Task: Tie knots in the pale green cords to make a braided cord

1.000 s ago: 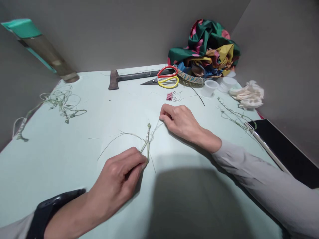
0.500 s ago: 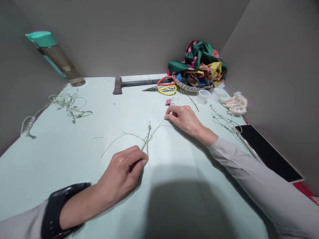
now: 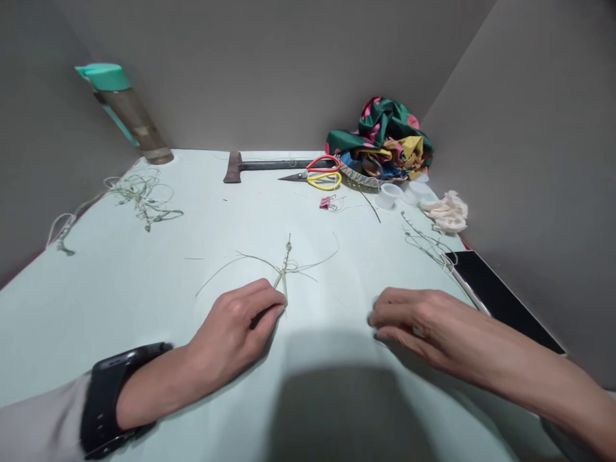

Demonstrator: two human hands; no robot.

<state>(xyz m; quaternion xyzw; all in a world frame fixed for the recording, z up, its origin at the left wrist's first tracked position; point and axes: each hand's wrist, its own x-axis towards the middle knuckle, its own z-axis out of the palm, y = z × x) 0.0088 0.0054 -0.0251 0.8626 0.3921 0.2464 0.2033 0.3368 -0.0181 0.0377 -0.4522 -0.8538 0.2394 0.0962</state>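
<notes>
A small knotted green cord (image 3: 285, 262) lies near the middle of the table, its thin loose strands spread to the left and right. The lower end of this cord is pinched between the thumb and forefinger of my left hand (image 3: 245, 321), which rests on the table with a dark watch on the wrist. My right hand (image 3: 416, 324) is off to the right, apart from the cord, its fingers loosely curved with a gap between thumb and forefinger and nothing visible in them.
Toward the back are a hammer (image 3: 234, 168), scissors (image 3: 322, 173), a pink clip (image 3: 326, 203), a cloth-filled basket (image 3: 359, 178) and small cups (image 3: 389, 196). A bottle (image 3: 139, 122) and tangled cords (image 3: 144, 202) are left; a black tablet (image 3: 503, 298) is right.
My right hand has let go of the strand and moved back toward me and to the right. The strand now lies curved on the table. My left hand keeps its pinch.
</notes>
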